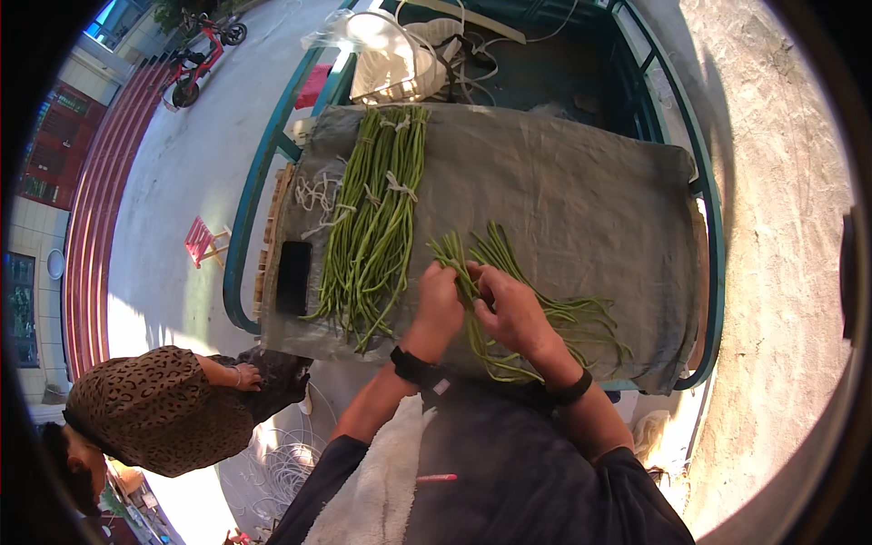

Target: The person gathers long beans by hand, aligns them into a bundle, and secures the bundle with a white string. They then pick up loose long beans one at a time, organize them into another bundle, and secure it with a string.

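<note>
My left hand (440, 302) is closed around the upper part of a small bunch of long green beans (480, 341). My right hand (515, 313) closes on the same bunch from the other side, fingertips almost meeting the left. The lower ends of the bunch trail down toward my body. Loose long beans (581, 318) fan out on the grey cloth (554, 191) beyond and to the right of my right hand. Left of my hands lie bundled long beans (377, 218), bound with white ties. Whether a tie is between my fingers is hidden.
White ties (318, 193) and a black phone (292, 278) lie at the cloth's left side. A teal metal frame (241, 245) surrounds the cart, with a white basket (395, 73) in its far part. Another person (163, 409) stands at the left, near a pink stool (202, 241).
</note>
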Available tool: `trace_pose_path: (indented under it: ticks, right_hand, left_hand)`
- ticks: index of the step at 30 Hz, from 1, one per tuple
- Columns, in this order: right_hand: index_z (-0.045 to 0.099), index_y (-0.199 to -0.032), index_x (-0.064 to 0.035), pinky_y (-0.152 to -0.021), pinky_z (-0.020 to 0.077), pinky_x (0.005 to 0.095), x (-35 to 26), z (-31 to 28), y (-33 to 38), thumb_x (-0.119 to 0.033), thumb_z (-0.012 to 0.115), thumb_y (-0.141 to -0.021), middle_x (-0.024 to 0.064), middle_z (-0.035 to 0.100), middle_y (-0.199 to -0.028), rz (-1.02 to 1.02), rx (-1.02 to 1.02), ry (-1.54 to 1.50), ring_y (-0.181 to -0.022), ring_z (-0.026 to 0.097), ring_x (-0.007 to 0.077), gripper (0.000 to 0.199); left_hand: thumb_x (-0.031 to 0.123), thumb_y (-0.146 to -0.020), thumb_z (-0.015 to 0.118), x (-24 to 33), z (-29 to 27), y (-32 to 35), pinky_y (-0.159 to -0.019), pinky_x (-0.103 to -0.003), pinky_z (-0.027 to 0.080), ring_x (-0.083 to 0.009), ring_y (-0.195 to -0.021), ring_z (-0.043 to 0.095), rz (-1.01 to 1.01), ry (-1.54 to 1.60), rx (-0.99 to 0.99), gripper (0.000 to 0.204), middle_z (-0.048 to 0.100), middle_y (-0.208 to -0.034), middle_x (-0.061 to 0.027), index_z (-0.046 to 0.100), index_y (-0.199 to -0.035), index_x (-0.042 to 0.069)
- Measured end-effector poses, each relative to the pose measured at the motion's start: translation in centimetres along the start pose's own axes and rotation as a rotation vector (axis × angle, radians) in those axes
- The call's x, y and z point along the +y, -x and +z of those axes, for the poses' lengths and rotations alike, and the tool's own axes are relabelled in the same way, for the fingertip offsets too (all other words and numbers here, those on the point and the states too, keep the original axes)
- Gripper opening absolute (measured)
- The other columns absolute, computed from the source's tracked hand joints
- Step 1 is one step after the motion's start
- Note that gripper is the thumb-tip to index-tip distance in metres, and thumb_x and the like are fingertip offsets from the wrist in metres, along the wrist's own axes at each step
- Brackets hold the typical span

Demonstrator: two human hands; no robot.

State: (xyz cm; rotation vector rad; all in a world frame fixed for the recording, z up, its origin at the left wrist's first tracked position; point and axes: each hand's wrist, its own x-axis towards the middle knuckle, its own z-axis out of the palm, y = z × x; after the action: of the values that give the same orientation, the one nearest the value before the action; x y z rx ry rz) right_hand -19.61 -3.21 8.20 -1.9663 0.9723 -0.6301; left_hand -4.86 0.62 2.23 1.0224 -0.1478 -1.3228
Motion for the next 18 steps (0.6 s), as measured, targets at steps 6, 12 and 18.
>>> trace_pose_path:
  ticks: [6,12,18]
  right_hand:
    - [0.052,-0.094,-0.0014,-0.066,0.0490,0.0474,0.4,0.3,0.2,-0.005,0.069,-0.081,0.0195,0.063,-0.084,-0.075,-0.049,-0.050,-0.074,0.062,0.0392,0.022]
    - [0.051,-0.089,-0.0016,-0.062,0.0467,0.0436,0.8,0.2,0.2,-0.011,0.071,-0.083,0.0169,0.058,-0.073,0.069,-0.117,-0.139,-0.065,0.058,0.0338,0.023]
    - [0.051,-0.088,-0.0021,-0.061,0.0452,0.0443,1.1,-0.1,0.4,-0.015,0.071,-0.086,0.0167,0.058,-0.071,0.093,-0.176,-0.116,-0.064,0.057,0.0345,0.024]
  left_hand:
    - [0.003,-0.101,0.042,0.7,0.1,-0.1,-0.085,-0.045,0.058,-0.0304,-0.093,0.069,-0.068,0.095,0.041,0.021,0.067,-0.109,-0.0162,0.056,-0.117,0.001]
    - [0.005,-0.103,0.041,0.6,-0.4,-0.6,-0.082,-0.046,0.057,-0.0300,-0.092,0.068,-0.080,0.170,0.045,0.021,0.066,-0.109,-0.0146,0.054,-0.119,0.003]
    - [0.010,-0.106,0.043,1.3,0.5,-0.6,-0.080,-0.047,0.056,-0.0279,-0.092,0.068,-0.052,0.202,0.053,0.019,0.065,-0.110,-0.0116,0.055,-0.121,0.006]
